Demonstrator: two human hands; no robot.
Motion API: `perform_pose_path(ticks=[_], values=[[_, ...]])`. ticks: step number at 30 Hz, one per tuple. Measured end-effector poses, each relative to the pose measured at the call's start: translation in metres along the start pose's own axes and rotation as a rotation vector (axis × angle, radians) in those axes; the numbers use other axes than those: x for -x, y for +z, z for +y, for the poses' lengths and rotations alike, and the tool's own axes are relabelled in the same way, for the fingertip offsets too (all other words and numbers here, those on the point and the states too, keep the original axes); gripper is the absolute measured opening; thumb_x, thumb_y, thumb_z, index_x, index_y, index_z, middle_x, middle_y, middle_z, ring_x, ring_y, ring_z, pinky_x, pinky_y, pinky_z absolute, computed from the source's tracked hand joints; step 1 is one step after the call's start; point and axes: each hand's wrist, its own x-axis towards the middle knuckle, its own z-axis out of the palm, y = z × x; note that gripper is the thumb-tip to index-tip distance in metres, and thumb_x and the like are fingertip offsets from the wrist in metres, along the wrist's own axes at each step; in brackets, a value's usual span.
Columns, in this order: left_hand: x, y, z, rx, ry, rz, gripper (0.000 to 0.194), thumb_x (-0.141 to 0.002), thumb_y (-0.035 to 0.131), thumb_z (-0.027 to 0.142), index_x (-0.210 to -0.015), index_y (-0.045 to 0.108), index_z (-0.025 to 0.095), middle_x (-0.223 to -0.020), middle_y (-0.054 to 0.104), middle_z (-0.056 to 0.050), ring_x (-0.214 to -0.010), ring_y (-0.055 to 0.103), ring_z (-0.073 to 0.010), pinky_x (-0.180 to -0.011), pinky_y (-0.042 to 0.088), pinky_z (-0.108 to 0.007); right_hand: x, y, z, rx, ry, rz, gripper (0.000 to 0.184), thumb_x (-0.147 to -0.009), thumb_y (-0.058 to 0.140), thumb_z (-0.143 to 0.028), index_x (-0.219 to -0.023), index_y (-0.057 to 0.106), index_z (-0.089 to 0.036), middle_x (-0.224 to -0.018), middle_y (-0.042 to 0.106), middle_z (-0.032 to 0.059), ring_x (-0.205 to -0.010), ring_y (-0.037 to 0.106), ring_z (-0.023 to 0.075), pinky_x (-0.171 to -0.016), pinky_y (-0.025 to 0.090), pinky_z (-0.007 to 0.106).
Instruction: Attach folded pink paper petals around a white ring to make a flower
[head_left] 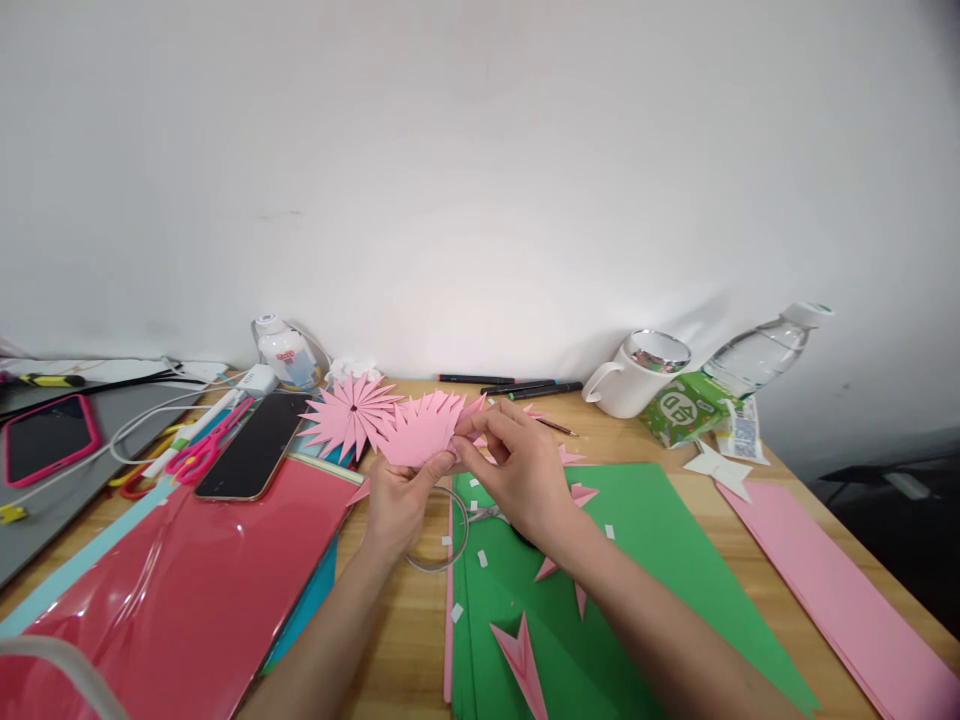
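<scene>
My left hand [401, 492] pinches the lower edge of a pink folded-paper fan [420, 430], whose pointed pieces overlap in a row. At the fan's right end, my right hand [521, 470] has thumb and fingers closed on the paper. Behind and to the left lies a finished-looking pink paper pinwheel [352, 408] with many points. Below my hands, a roll of tape [437, 568] and scissors [487, 513] partly show. Loose folded pink pieces [523, 660] and small white tabs [482, 559] lie on green paper sheets [637, 620].
At left are a red sheet in plastic [202, 580], a black phone [255, 445], pink scissors [206, 450] and a white bottle [287, 352]. Pens [525, 388] line the wall. A white mug [634, 375], green box [686, 408], water bottle [769, 350] and pink strips [840, 590] stand or lie right.
</scene>
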Motion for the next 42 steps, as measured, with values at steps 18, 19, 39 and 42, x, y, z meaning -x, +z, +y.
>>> perform_pose_path(ticks=[18,19,39,42], values=[[0.001,0.001,0.001,-0.007,-0.037,0.028,0.032,-0.063,0.078,0.027,-0.091,0.072,0.011,-0.089,0.075,-0.01,-0.087,0.07,-0.0256,-0.083,0.055,-0.038,0.001,-0.004,-0.002,-0.037,-0.011,0.004,0.013,-0.082,0.054,-0.015,-0.074,0.064,-0.017,-0.059,0.039,-0.004,-0.056,0.04,0.0105,-0.053,0.03,0.023],[0.001,0.001,0.0,0.0,-0.049,0.024,0.031,-0.063,0.078,0.027,-0.089,0.072,0.011,-0.088,0.075,-0.01,-0.085,0.07,-0.0253,-0.081,0.055,-0.038,0.0,-0.004,-0.002,-0.042,-0.002,0.007,0.012,-0.082,0.055,-0.014,-0.075,0.065,-0.017,-0.059,0.039,-0.0042,-0.056,0.04,0.0105,-0.053,0.03,0.023],[-0.007,0.007,0.018,0.162,-0.15,0.131,0.03,-0.049,0.085,0.035,-0.055,0.066,0.013,-0.062,0.071,-0.003,-0.071,0.072,-0.0298,-0.081,0.056,-0.048,0.0,-0.039,0.03,0.449,-0.019,-0.771,0.022,-0.068,0.058,0.003,-0.072,0.065,-0.018,-0.072,0.064,0.0031,-0.067,0.057,0.0158,-0.055,0.029,0.024],[-0.006,0.009,0.022,0.186,-0.167,0.112,0.032,-0.047,0.086,0.037,-0.055,0.066,0.013,-0.058,0.07,-0.002,-0.066,0.072,-0.028,-0.082,0.056,-0.048,0.018,-0.035,0.043,0.617,-0.011,-0.929,0.035,-0.061,0.061,0.003,-0.092,0.063,-0.015,-0.094,0.064,0.01,-0.082,0.06,0.0222,-0.06,0.034,0.025]])
